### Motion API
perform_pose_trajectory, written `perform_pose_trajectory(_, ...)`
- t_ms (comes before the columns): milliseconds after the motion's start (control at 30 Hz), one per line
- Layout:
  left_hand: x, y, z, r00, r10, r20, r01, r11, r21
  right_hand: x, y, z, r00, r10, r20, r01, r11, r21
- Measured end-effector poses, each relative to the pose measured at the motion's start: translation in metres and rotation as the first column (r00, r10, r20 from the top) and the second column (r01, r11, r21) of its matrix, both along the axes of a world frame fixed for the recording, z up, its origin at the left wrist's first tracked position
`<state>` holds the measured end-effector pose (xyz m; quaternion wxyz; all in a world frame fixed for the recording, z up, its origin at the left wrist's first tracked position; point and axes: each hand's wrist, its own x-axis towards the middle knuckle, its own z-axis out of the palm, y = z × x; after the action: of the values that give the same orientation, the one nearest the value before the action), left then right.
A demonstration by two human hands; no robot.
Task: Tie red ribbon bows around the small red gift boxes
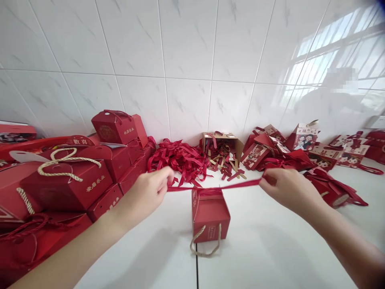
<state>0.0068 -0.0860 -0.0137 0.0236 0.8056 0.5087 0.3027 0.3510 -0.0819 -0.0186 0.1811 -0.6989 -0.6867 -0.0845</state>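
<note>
A small red gift box (211, 214) stands on the white table in front of me, a beige rope handle (207, 254) hanging down its near side. Across the top of the box runs a red ribbon (242, 185), stretched out to both sides. My left hand (156, 182) pinches the ribbon's left end. On the right, my right hand (278, 182) is closed on the other end. Both hands are raised a little apart from the box. The underside of the ribbon, where it meets the box top, cannot be made out fully.
Stacked red boxes (104, 176) crowd the left side. Behind the box lie a heap of loose red ribbons (180, 158) and an open carton (240, 149) spilling tags. Several printed boxes (303, 138) lie at the right, before a tiled wall (189, 48).
</note>
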Motion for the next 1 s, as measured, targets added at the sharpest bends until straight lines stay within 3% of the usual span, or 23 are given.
perform_pose_trajectory(100, -0.025, 0.000, -0.039, 0.976, 0.085, -0.199, -0.123, 0.975, -0.185, 0.028, -0.003, -0.036, 0.981, -0.164, 0.103, 0.187, 0.942, -0.277)
perform_pose_trajectory(167, -0.034, 0.003, -0.061, 0.964, 0.065, -0.256, -0.129, 0.962, -0.239, 0.041, -0.002, -0.061, 0.991, -0.118, 0.059, 0.131, 0.904, -0.406)
perform_pose_trajectory(233, -0.034, 0.006, -0.073, 0.965, 0.044, -0.260, -0.105, 0.969, -0.225, 0.046, 0.000, -0.077, 1.000, -0.026, -0.015, 0.016, 0.901, -0.434)
perform_pose_trajectory(333, -0.019, 0.009, -0.074, 0.973, 0.051, -0.224, -0.079, 0.990, -0.116, 0.037, 0.005, -0.081, 0.994, 0.042, -0.099, -0.074, 0.939, -0.336)
perform_pose_trajectory(433, 0.007, 0.006, -0.069, 0.999, 0.009, -0.037, -0.011, 0.998, -0.059, 0.015, 0.012, -0.074, 0.925, 0.179, -0.335, -0.260, 0.942, -0.214)
perform_pose_trajectory(533, 0.033, 0.000, -0.071, 0.977, -0.069, 0.202, 0.110, 0.974, -0.196, -0.016, 0.016, -0.074, 0.752, 0.367, -0.547, -0.511, 0.850, -0.132)
perform_pose_trajectory(633, 0.050, -0.002, -0.081, 0.912, -0.026, 0.409, 0.206, 0.892, -0.403, -0.047, 0.011, -0.083, 0.675, 0.432, -0.598, -0.617, 0.775, -0.138)
perform_pose_trajectory(767, 0.051, 0.002, -0.087, 0.857, 0.034, 0.514, 0.262, 0.831, -0.491, -0.074, -0.006, -0.089, 0.593, 0.307, -0.745, -0.646, 0.734, -0.211)
perform_pose_trajectory(900, 0.038, -0.003, -0.079, 0.867, 0.016, 0.497, 0.247, 0.854, -0.458, -0.072, -0.016, -0.082, 0.500, 0.224, -0.837, -0.605, 0.782, -0.152)
perform_pose_trajectory(1000, 0.028, -0.009, -0.071, 0.900, -0.086, 0.426, 0.277, 0.869, -0.410, -0.061, -0.016, -0.079, 0.467, 0.225, -0.855, -0.616, 0.776, -0.132)
